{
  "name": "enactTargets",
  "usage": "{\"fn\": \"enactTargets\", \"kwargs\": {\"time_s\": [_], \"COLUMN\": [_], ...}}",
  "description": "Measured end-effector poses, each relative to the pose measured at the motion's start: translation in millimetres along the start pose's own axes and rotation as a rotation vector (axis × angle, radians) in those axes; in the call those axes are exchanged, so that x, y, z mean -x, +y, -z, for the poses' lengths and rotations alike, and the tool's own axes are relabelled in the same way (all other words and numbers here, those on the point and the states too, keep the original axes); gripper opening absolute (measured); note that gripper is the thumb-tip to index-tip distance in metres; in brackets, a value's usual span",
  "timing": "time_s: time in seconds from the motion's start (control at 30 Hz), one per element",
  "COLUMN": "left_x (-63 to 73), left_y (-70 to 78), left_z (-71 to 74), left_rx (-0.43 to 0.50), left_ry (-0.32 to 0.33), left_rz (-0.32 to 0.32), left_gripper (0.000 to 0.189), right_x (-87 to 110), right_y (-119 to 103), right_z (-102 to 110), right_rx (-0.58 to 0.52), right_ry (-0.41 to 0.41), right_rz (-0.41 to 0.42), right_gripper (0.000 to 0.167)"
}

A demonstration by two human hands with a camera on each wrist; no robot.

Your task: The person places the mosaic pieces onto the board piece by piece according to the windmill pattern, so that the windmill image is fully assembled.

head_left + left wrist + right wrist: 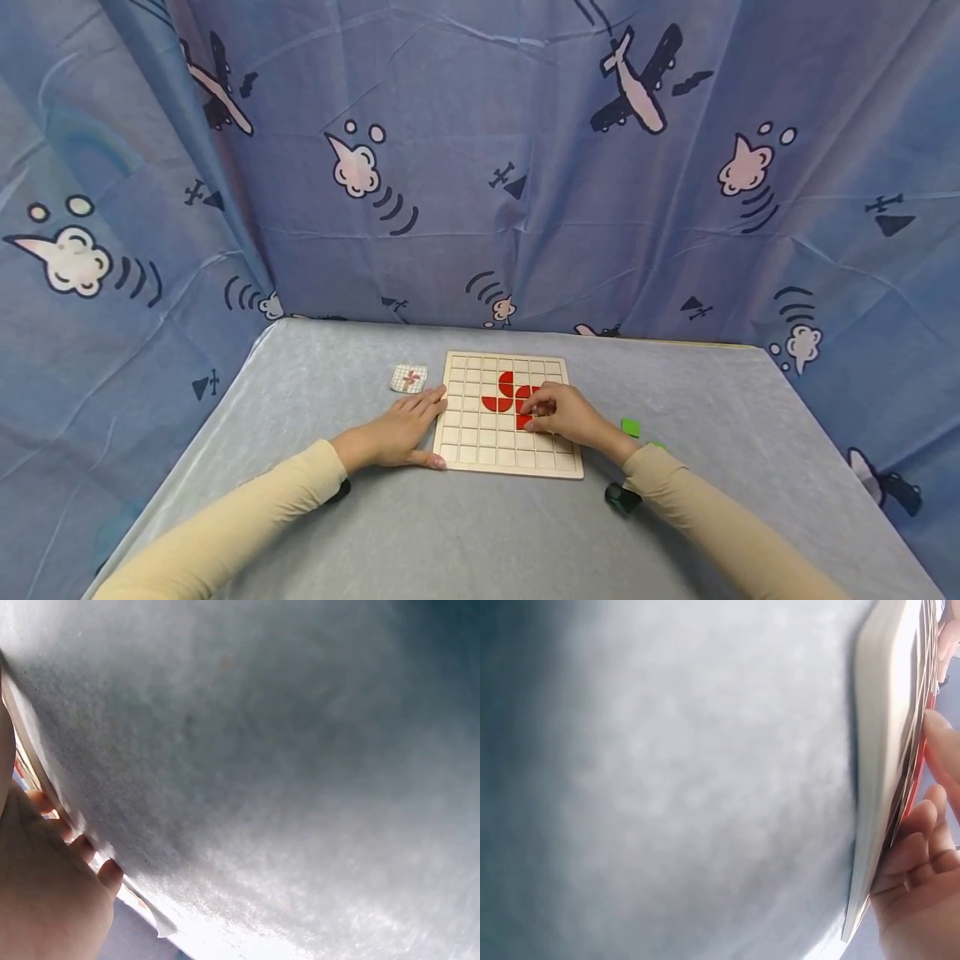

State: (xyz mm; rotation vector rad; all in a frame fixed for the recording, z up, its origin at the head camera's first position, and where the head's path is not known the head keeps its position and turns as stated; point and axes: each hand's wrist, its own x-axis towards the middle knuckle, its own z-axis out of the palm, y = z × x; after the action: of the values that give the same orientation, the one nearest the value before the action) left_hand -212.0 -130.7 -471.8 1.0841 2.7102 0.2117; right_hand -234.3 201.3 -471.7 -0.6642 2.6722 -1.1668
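Note:
A pale wooden grid board (468, 446) lies on the table, with several red quarter-round pieces (498, 404) in its squares. My left hand (405, 429) rests at the board's left edge, fingers and thumb stretched along it. Over the board's right half, my right hand (567, 414) has its fingers bent and pinches a red piece (522, 422) between thumb and fingertips. That hand covers part of the red shapes. In the right wrist view, the curled fingers (921, 817) stand close above the board's side (876, 712); a thin red edge shows near the thumb.
A small card (408, 378) with a grid and red pattern lies left of the board. Green pieces (630, 427) lie near the right forearm, one partly hidden by it. A patterned blue curtain (450, 167) hangs behind the grey table cover (480, 542).

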Motion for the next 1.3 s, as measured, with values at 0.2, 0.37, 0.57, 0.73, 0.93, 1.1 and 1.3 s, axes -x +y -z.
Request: {"fn": "enactTargets", "kwargs": {"time_s": [0.2, 0.37, 0.57, 0.73, 0.93, 1.1, 1.3], "left_x": [-0.5, -0.3, 0.6, 0.9, 2.2, 1.2, 1.3], "left_y": [0.0, -0.1, -0.5, -0.4, 0.2, 0.3, 0.5], "left_z": [-0.3, -0.6, -0.6, -0.1, 1.0, 0.2, 0.1], "left_rx": [-0.003, 0.003, 0.009, 0.010, 0.020, 0.009, 0.003], "left_ry": [0.000, -0.001, 0.002, 0.000, -0.003, 0.001, -0.003], "left_rz": [0.002, 0.005, 0.001, 0.002, 0.000, -0.001, 0.003], "left_gripper": [0.103, 0.103, 0.102, 0.103, 0.102, 0.102, 0.102], "right_x": [-0.9, -1.4, -1.7, -1.0, 0.3, 0.1, -0.1], "right_y": [0.9, 1.2, 0.7, 0.8, 0.2, 2.3, 2.7], "right_z": [-0.6, -0.6, -0.9, 0.3, 2.0, 2.4, 1.6], "right_rx": [0.008, 0.012, 0.008, -0.026, -0.023, -0.016, -0.019], "right_ry": [-0.005, -0.009, -0.006, 0.000, 0.009, 0.027, 0.024], "right_rz": [-0.007, -0.008, -0.008, -0.020, -0.056, -0.051, -0.059], "right_gripper": [0.018, 0.018, 0.019, 0.025, 0.036, 0.034, 0.029]}}
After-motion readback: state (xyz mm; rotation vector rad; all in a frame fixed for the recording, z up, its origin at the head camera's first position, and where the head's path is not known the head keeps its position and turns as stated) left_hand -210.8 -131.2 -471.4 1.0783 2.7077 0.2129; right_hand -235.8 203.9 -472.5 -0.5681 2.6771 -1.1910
